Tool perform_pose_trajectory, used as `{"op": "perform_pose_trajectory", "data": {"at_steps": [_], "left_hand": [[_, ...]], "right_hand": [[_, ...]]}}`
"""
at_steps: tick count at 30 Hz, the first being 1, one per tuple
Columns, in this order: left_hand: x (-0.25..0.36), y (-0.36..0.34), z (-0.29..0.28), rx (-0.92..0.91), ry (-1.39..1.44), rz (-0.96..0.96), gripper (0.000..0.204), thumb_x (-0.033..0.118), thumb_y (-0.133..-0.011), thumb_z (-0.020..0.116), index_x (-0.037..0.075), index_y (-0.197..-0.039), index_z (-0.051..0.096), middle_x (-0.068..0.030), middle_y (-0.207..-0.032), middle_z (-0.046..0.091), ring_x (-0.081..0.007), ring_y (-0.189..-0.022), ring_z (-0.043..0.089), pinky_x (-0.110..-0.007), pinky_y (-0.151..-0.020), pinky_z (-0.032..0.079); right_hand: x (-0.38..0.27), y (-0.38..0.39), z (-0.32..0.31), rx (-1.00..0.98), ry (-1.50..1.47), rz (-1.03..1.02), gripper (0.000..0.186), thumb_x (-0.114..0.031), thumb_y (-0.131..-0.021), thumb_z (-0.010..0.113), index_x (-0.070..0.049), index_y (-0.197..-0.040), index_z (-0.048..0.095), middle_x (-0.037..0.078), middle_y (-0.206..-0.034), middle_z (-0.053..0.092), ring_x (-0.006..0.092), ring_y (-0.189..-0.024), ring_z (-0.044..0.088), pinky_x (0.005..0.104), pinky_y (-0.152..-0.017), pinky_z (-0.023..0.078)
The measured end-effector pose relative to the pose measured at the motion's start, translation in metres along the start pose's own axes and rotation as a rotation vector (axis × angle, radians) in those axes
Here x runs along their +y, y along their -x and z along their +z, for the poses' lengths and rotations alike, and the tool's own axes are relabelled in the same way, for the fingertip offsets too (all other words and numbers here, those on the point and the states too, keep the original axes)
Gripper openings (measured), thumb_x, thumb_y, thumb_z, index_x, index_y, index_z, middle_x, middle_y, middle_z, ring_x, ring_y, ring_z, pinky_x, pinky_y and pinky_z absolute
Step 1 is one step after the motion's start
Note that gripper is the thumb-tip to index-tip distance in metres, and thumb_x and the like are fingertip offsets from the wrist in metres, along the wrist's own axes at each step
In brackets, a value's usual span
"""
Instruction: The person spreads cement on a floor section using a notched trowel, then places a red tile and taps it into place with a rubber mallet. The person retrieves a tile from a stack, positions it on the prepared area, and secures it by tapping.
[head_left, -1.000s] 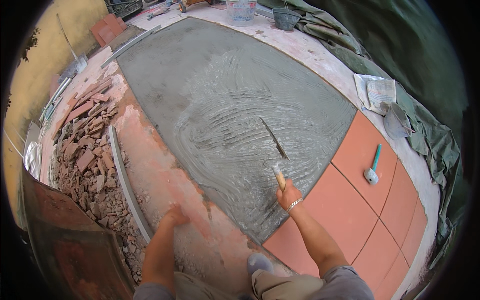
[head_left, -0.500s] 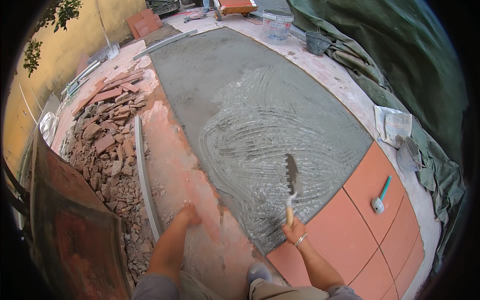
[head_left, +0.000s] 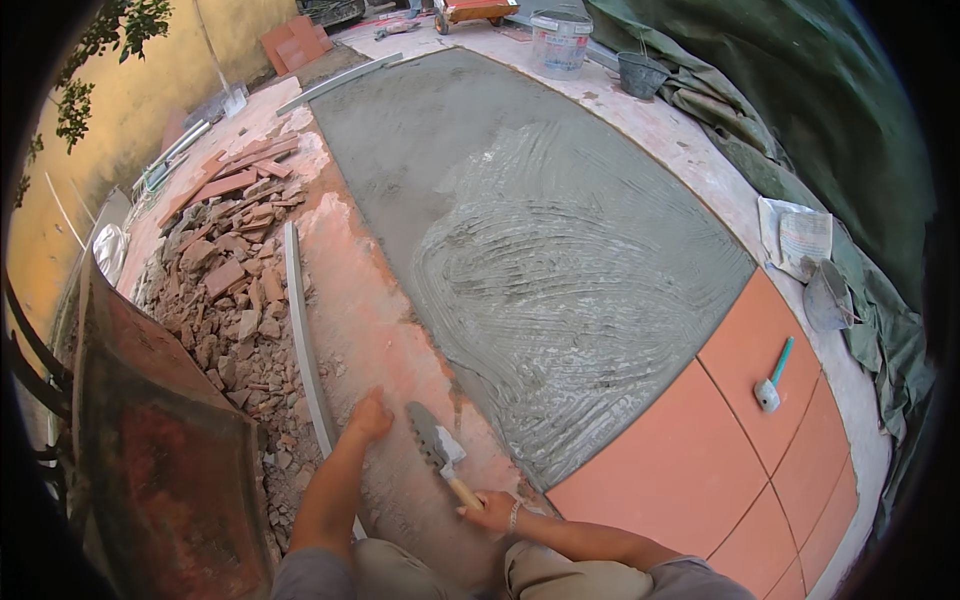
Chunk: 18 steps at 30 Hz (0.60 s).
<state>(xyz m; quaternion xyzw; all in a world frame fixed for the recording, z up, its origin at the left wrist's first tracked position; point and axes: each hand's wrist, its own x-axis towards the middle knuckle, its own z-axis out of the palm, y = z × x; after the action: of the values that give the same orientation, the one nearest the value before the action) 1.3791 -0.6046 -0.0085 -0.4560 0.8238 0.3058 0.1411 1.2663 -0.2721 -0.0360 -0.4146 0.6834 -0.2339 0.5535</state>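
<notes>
My right hand (head_left: 490, 512) grips the wooden handle of a notched trowel (head_left: 426, 438). Its grey, toothed blade is over the dusty reddish strip between the wet mortar and the rubble. Just left of the blade, my left hand (head_left: 371, 414) is curled into a fist above that strip, with nothing showing in it. Grey mortar (head_left: 560, 290), combed into curved ridges, lies to the right of the trowel, smoother at its far end. Large terracotta tiles (head_left: 665, 455) border it at the near right. On one tile rests a mallet (head_left: 768, 390) with a white head and green handle.
A long metal bar (head_left: 306, 345) runs beside a heap of broken tile and rubble (head_left: 225, 280). At the left stands a rusty metal container (head_left: 170, 450). Buckets (head_left: 560, 48), a bag (head_left: 800, 235) and a green tarp (head_left: 790, 110) line the right side.
My right hand has swung the trowel left and nearer to me, off the ridged mortar and over the reddish strip. My left hand stays closed in nearly the same place.
</notes>
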Motion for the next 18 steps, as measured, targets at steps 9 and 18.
{"op": "perform_pose_trajectory", "data": {"at_steps": [9,18], "left_hand": [[-0.001,0.127,0.045,0.048,0.109,0.276,0.044,0.025,-0.088,0.066,0.002,-0.125,0.064,-0.0255,-0.119,0.067,-0.0425,-0.109,0.065,-0.046,-0.096,0.051],[0.014,0.153,0.114,-0.485,0.441,-0.294,0.065,0.057,-0.082,0.074,-0.004,-0.103,0.072,-0.0168,-0.092,0.073,-0.0255,-0.085,0.07,-0.037,-0.075,0.055]], "right_hand": [[0.015,0.03,-0.019,0.076,0.232,-0.117,0.062,-0.06,-0.093,0.057,-0.003,-0.114,0.067,0.022,-0.109,0.068,0.0378,-0.106,0.065,0.0438,-0.093,0.05],[0.033,0.067,-0.04,0.246,0.019,0.052,0.04,-0.041,-0.09,0.07,-0.006,-0.109,0.07,0.015,-0.097,0.073,0.0289,-0.088,0.071,0.0381,-0.079,0.055]]}}
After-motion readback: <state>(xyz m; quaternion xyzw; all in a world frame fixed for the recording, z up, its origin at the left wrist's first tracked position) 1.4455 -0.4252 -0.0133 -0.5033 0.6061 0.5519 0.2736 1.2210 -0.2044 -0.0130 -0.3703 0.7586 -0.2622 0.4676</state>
